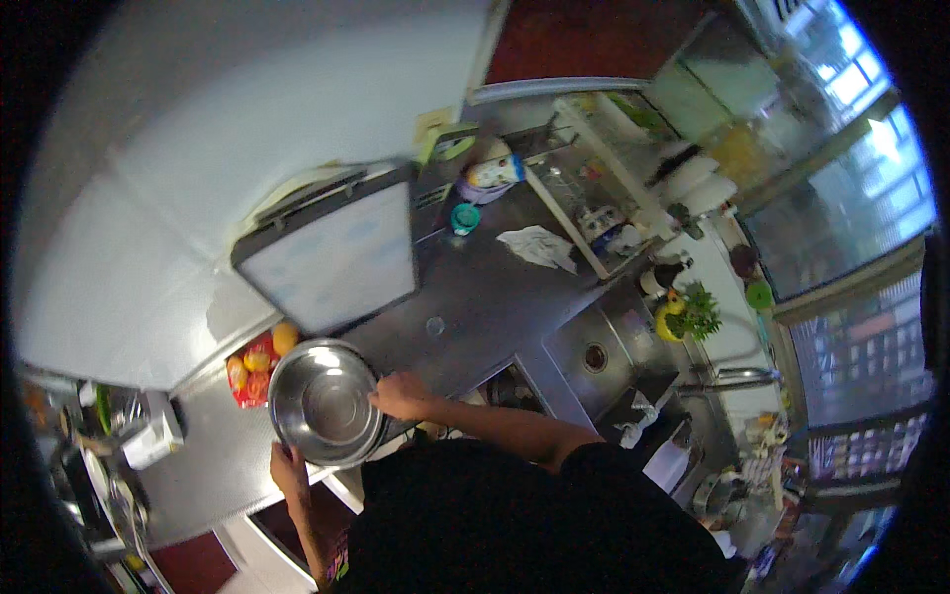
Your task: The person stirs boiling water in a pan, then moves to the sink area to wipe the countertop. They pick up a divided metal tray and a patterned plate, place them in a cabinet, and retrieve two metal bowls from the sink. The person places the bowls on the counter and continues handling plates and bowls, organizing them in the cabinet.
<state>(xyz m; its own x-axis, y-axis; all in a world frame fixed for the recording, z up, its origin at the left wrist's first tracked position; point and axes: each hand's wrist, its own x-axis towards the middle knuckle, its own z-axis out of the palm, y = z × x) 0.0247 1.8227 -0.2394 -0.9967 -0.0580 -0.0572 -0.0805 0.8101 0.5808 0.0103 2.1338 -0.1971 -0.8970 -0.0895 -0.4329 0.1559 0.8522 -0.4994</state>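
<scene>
A round stainless steel bowl (332, 402), seemingly with another rim just beneath it, is at the counter's front edge. My left hand (289, 469) grips its lower left rim, thumb up along the side. On the right, my right hand (401, 396) holds the rim with its fingers bent over it. Inside, the bowl looks empty, with light shining off the metal. A red bag (256, 402) with orange and yellow round items touches or lies close to the bowl's left side, and an orange round fruit (285, 338) sits just above it.
A dark-framed white board (334, 256) leans by the wall. Farther right are a teal cup (465, 217), a crumpled white cloth (540, 247) and a small clear round object (436, 325). The sink (575, 345) and its faucet (746, 377) lie to the right. A white box (154, 443) stands left.
</scene>
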